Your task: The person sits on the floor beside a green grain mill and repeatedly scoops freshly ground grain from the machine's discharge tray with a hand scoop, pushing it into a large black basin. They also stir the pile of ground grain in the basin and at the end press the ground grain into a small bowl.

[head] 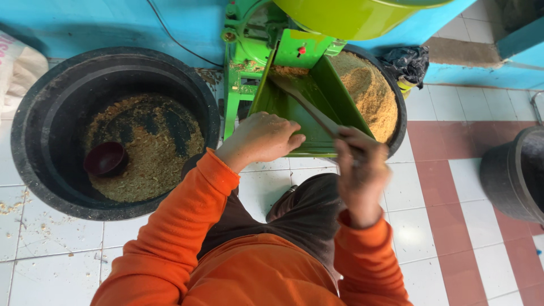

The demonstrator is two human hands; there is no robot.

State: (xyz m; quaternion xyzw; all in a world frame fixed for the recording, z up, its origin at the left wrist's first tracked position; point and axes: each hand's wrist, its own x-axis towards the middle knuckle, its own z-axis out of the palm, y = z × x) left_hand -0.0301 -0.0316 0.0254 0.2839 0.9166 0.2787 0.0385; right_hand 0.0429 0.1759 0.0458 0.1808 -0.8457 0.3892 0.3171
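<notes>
My left hand rests with curled fingers on the near lip of a green metal chute of a green machine. A long flat stick is gripped by my right hand; it reaches up the chute toward the outlet, where tan ground meal clings. Behind the chute, a black tub holds a heap of the same tan meal. I wear orange sleeves.
A large black tub at the left holds a thin layer of coarse meal and a dark red bowl. Another dark bucket stands at the right edge. White and red floor tiles, a blue wall, a black bag.
</notes>
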